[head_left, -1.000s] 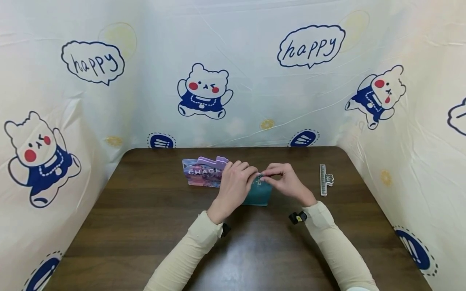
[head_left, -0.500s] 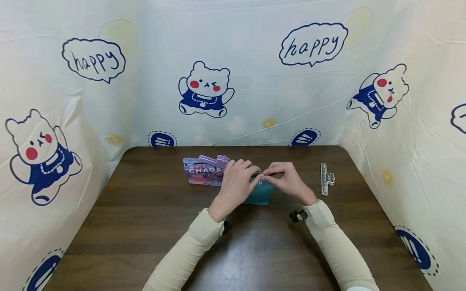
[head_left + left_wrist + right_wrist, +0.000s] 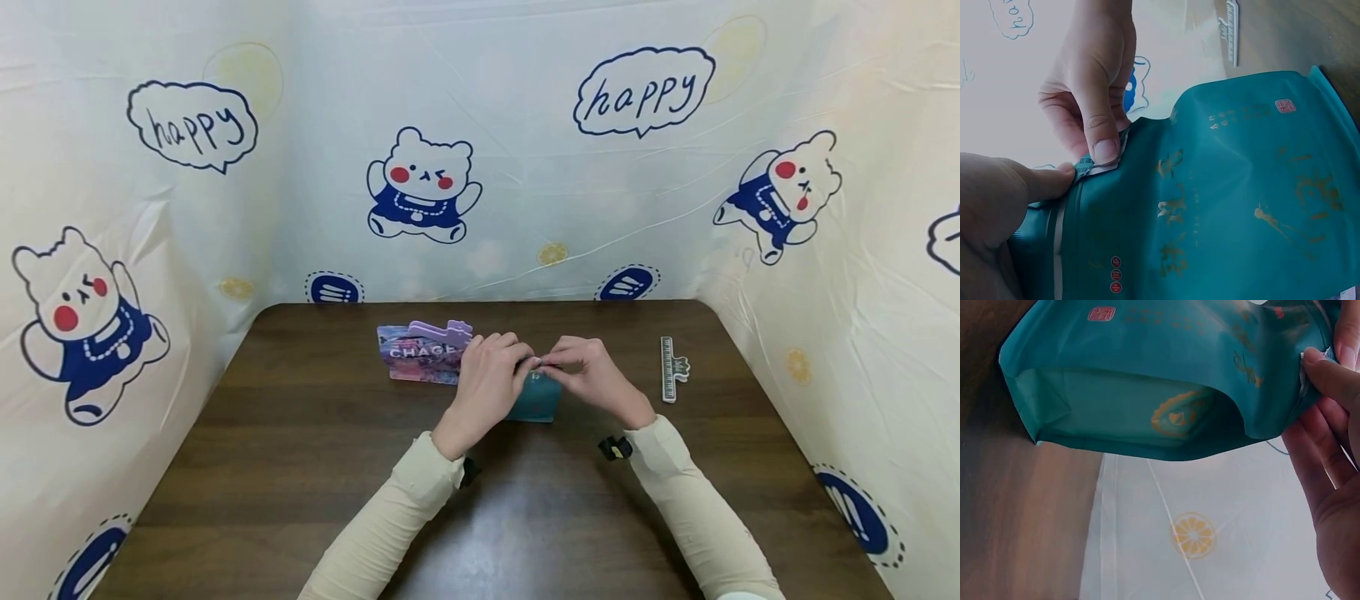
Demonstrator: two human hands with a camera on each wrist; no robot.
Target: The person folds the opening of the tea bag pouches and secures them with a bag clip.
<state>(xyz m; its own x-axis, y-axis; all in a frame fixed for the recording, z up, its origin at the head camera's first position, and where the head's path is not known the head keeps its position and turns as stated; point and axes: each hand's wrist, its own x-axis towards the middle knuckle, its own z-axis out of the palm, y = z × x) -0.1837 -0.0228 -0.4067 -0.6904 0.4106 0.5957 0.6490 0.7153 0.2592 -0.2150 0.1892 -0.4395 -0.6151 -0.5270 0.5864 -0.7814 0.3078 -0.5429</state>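
Note:
A teal pouch [image 3: 536, 402] with gold characters stands upright on the table. In the left wrist view, the top strip of the pouch [image 3: 1210, 181] is folded over near the seam. My right hand [image 3: 591, 373] pinches the right corner of that top edge between thumb and fingers. Beside it, my left hand [image 3: 491, 375] pinches the top edge too, its thumb close to the right thumb. The right wrist view shows the gusseted side of the pouch [image 3: 1122, 400] bulging, with the right thumb on the folded corner. My left hand hides the pouch's left part in the head view.
Left of the hands stands a colourful pouch [image 3: 422, 365] with a purple sealing clip [image 3: 442, 333] on its top. A white clip with ruler-like markings [image 3: 668, 371] lies at the right of the brown table [image 3: 300, 467]. Printed cloth surrounds the table's back and sides.
The top edge of the teal pouch has been folded down between my fingers, covering the gold mark that showed near it. Both hands stay in nearly the same place.

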